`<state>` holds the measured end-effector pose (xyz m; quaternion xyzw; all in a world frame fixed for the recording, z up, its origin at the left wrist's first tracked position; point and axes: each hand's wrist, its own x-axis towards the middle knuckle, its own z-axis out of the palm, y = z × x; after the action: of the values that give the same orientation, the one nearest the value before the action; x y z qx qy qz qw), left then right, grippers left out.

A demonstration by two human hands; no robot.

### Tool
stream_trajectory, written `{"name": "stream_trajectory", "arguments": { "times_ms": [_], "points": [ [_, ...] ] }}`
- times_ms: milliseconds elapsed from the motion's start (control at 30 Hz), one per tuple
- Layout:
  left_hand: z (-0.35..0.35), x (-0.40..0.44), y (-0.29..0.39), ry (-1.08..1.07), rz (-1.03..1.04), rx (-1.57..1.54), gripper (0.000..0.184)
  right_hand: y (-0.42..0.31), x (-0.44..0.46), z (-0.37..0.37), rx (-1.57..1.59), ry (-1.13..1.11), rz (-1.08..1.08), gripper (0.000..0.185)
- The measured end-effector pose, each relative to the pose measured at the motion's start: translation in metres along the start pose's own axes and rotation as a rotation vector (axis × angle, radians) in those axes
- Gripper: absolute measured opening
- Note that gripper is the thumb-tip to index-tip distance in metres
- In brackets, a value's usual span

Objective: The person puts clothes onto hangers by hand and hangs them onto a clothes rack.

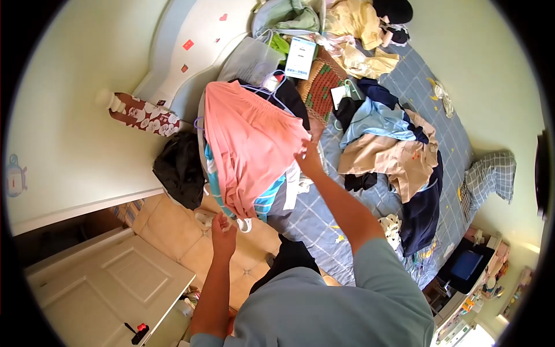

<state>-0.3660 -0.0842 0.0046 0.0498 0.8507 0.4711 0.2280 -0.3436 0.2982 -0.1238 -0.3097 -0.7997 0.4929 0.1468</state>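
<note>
A pink pleated garment (248, 141) with a gathered waistband lies spread over a pile of clothes at the bed's left corner. At its right end, my right hand (308, 159) pinches the edge of the pink cloth. My left hand (223, 225) is just below the garment's lower end, its fingers curled; whether it holds any cloth is too small to tell. Blue-and-white striped cloth (269, 199) shows beneath the pink garment. Purple hangers (277, 87) lie at the garment's upper side.
Beige clothing (387, 156), light blue clothing (376, 121) and dark clothing (421, 222) lie on the blue checked bed (321, 231). A black bag or garment (180, 168) hangs at the bed's left corner. A white door (115, 277) stands at lower left.
</note>
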Motion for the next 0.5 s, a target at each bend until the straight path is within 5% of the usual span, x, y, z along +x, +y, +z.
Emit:
{"name": "stream_trajectory", "arguments": {
  "times_ms": [167,500],
  "points": [
    [0.014,-0.034,-0.006,-0.155,-0.047,-0.159,0.057,0.002,-0.115,0.014,0.112,0.009,0.236,0.053],
    [0.044,-0.09,-0.014,-0.564,0.325,-0.396,0.062,-0.05,-0.319,-0.04,0.218,0.074,0.322,0.051]
  ]
}}
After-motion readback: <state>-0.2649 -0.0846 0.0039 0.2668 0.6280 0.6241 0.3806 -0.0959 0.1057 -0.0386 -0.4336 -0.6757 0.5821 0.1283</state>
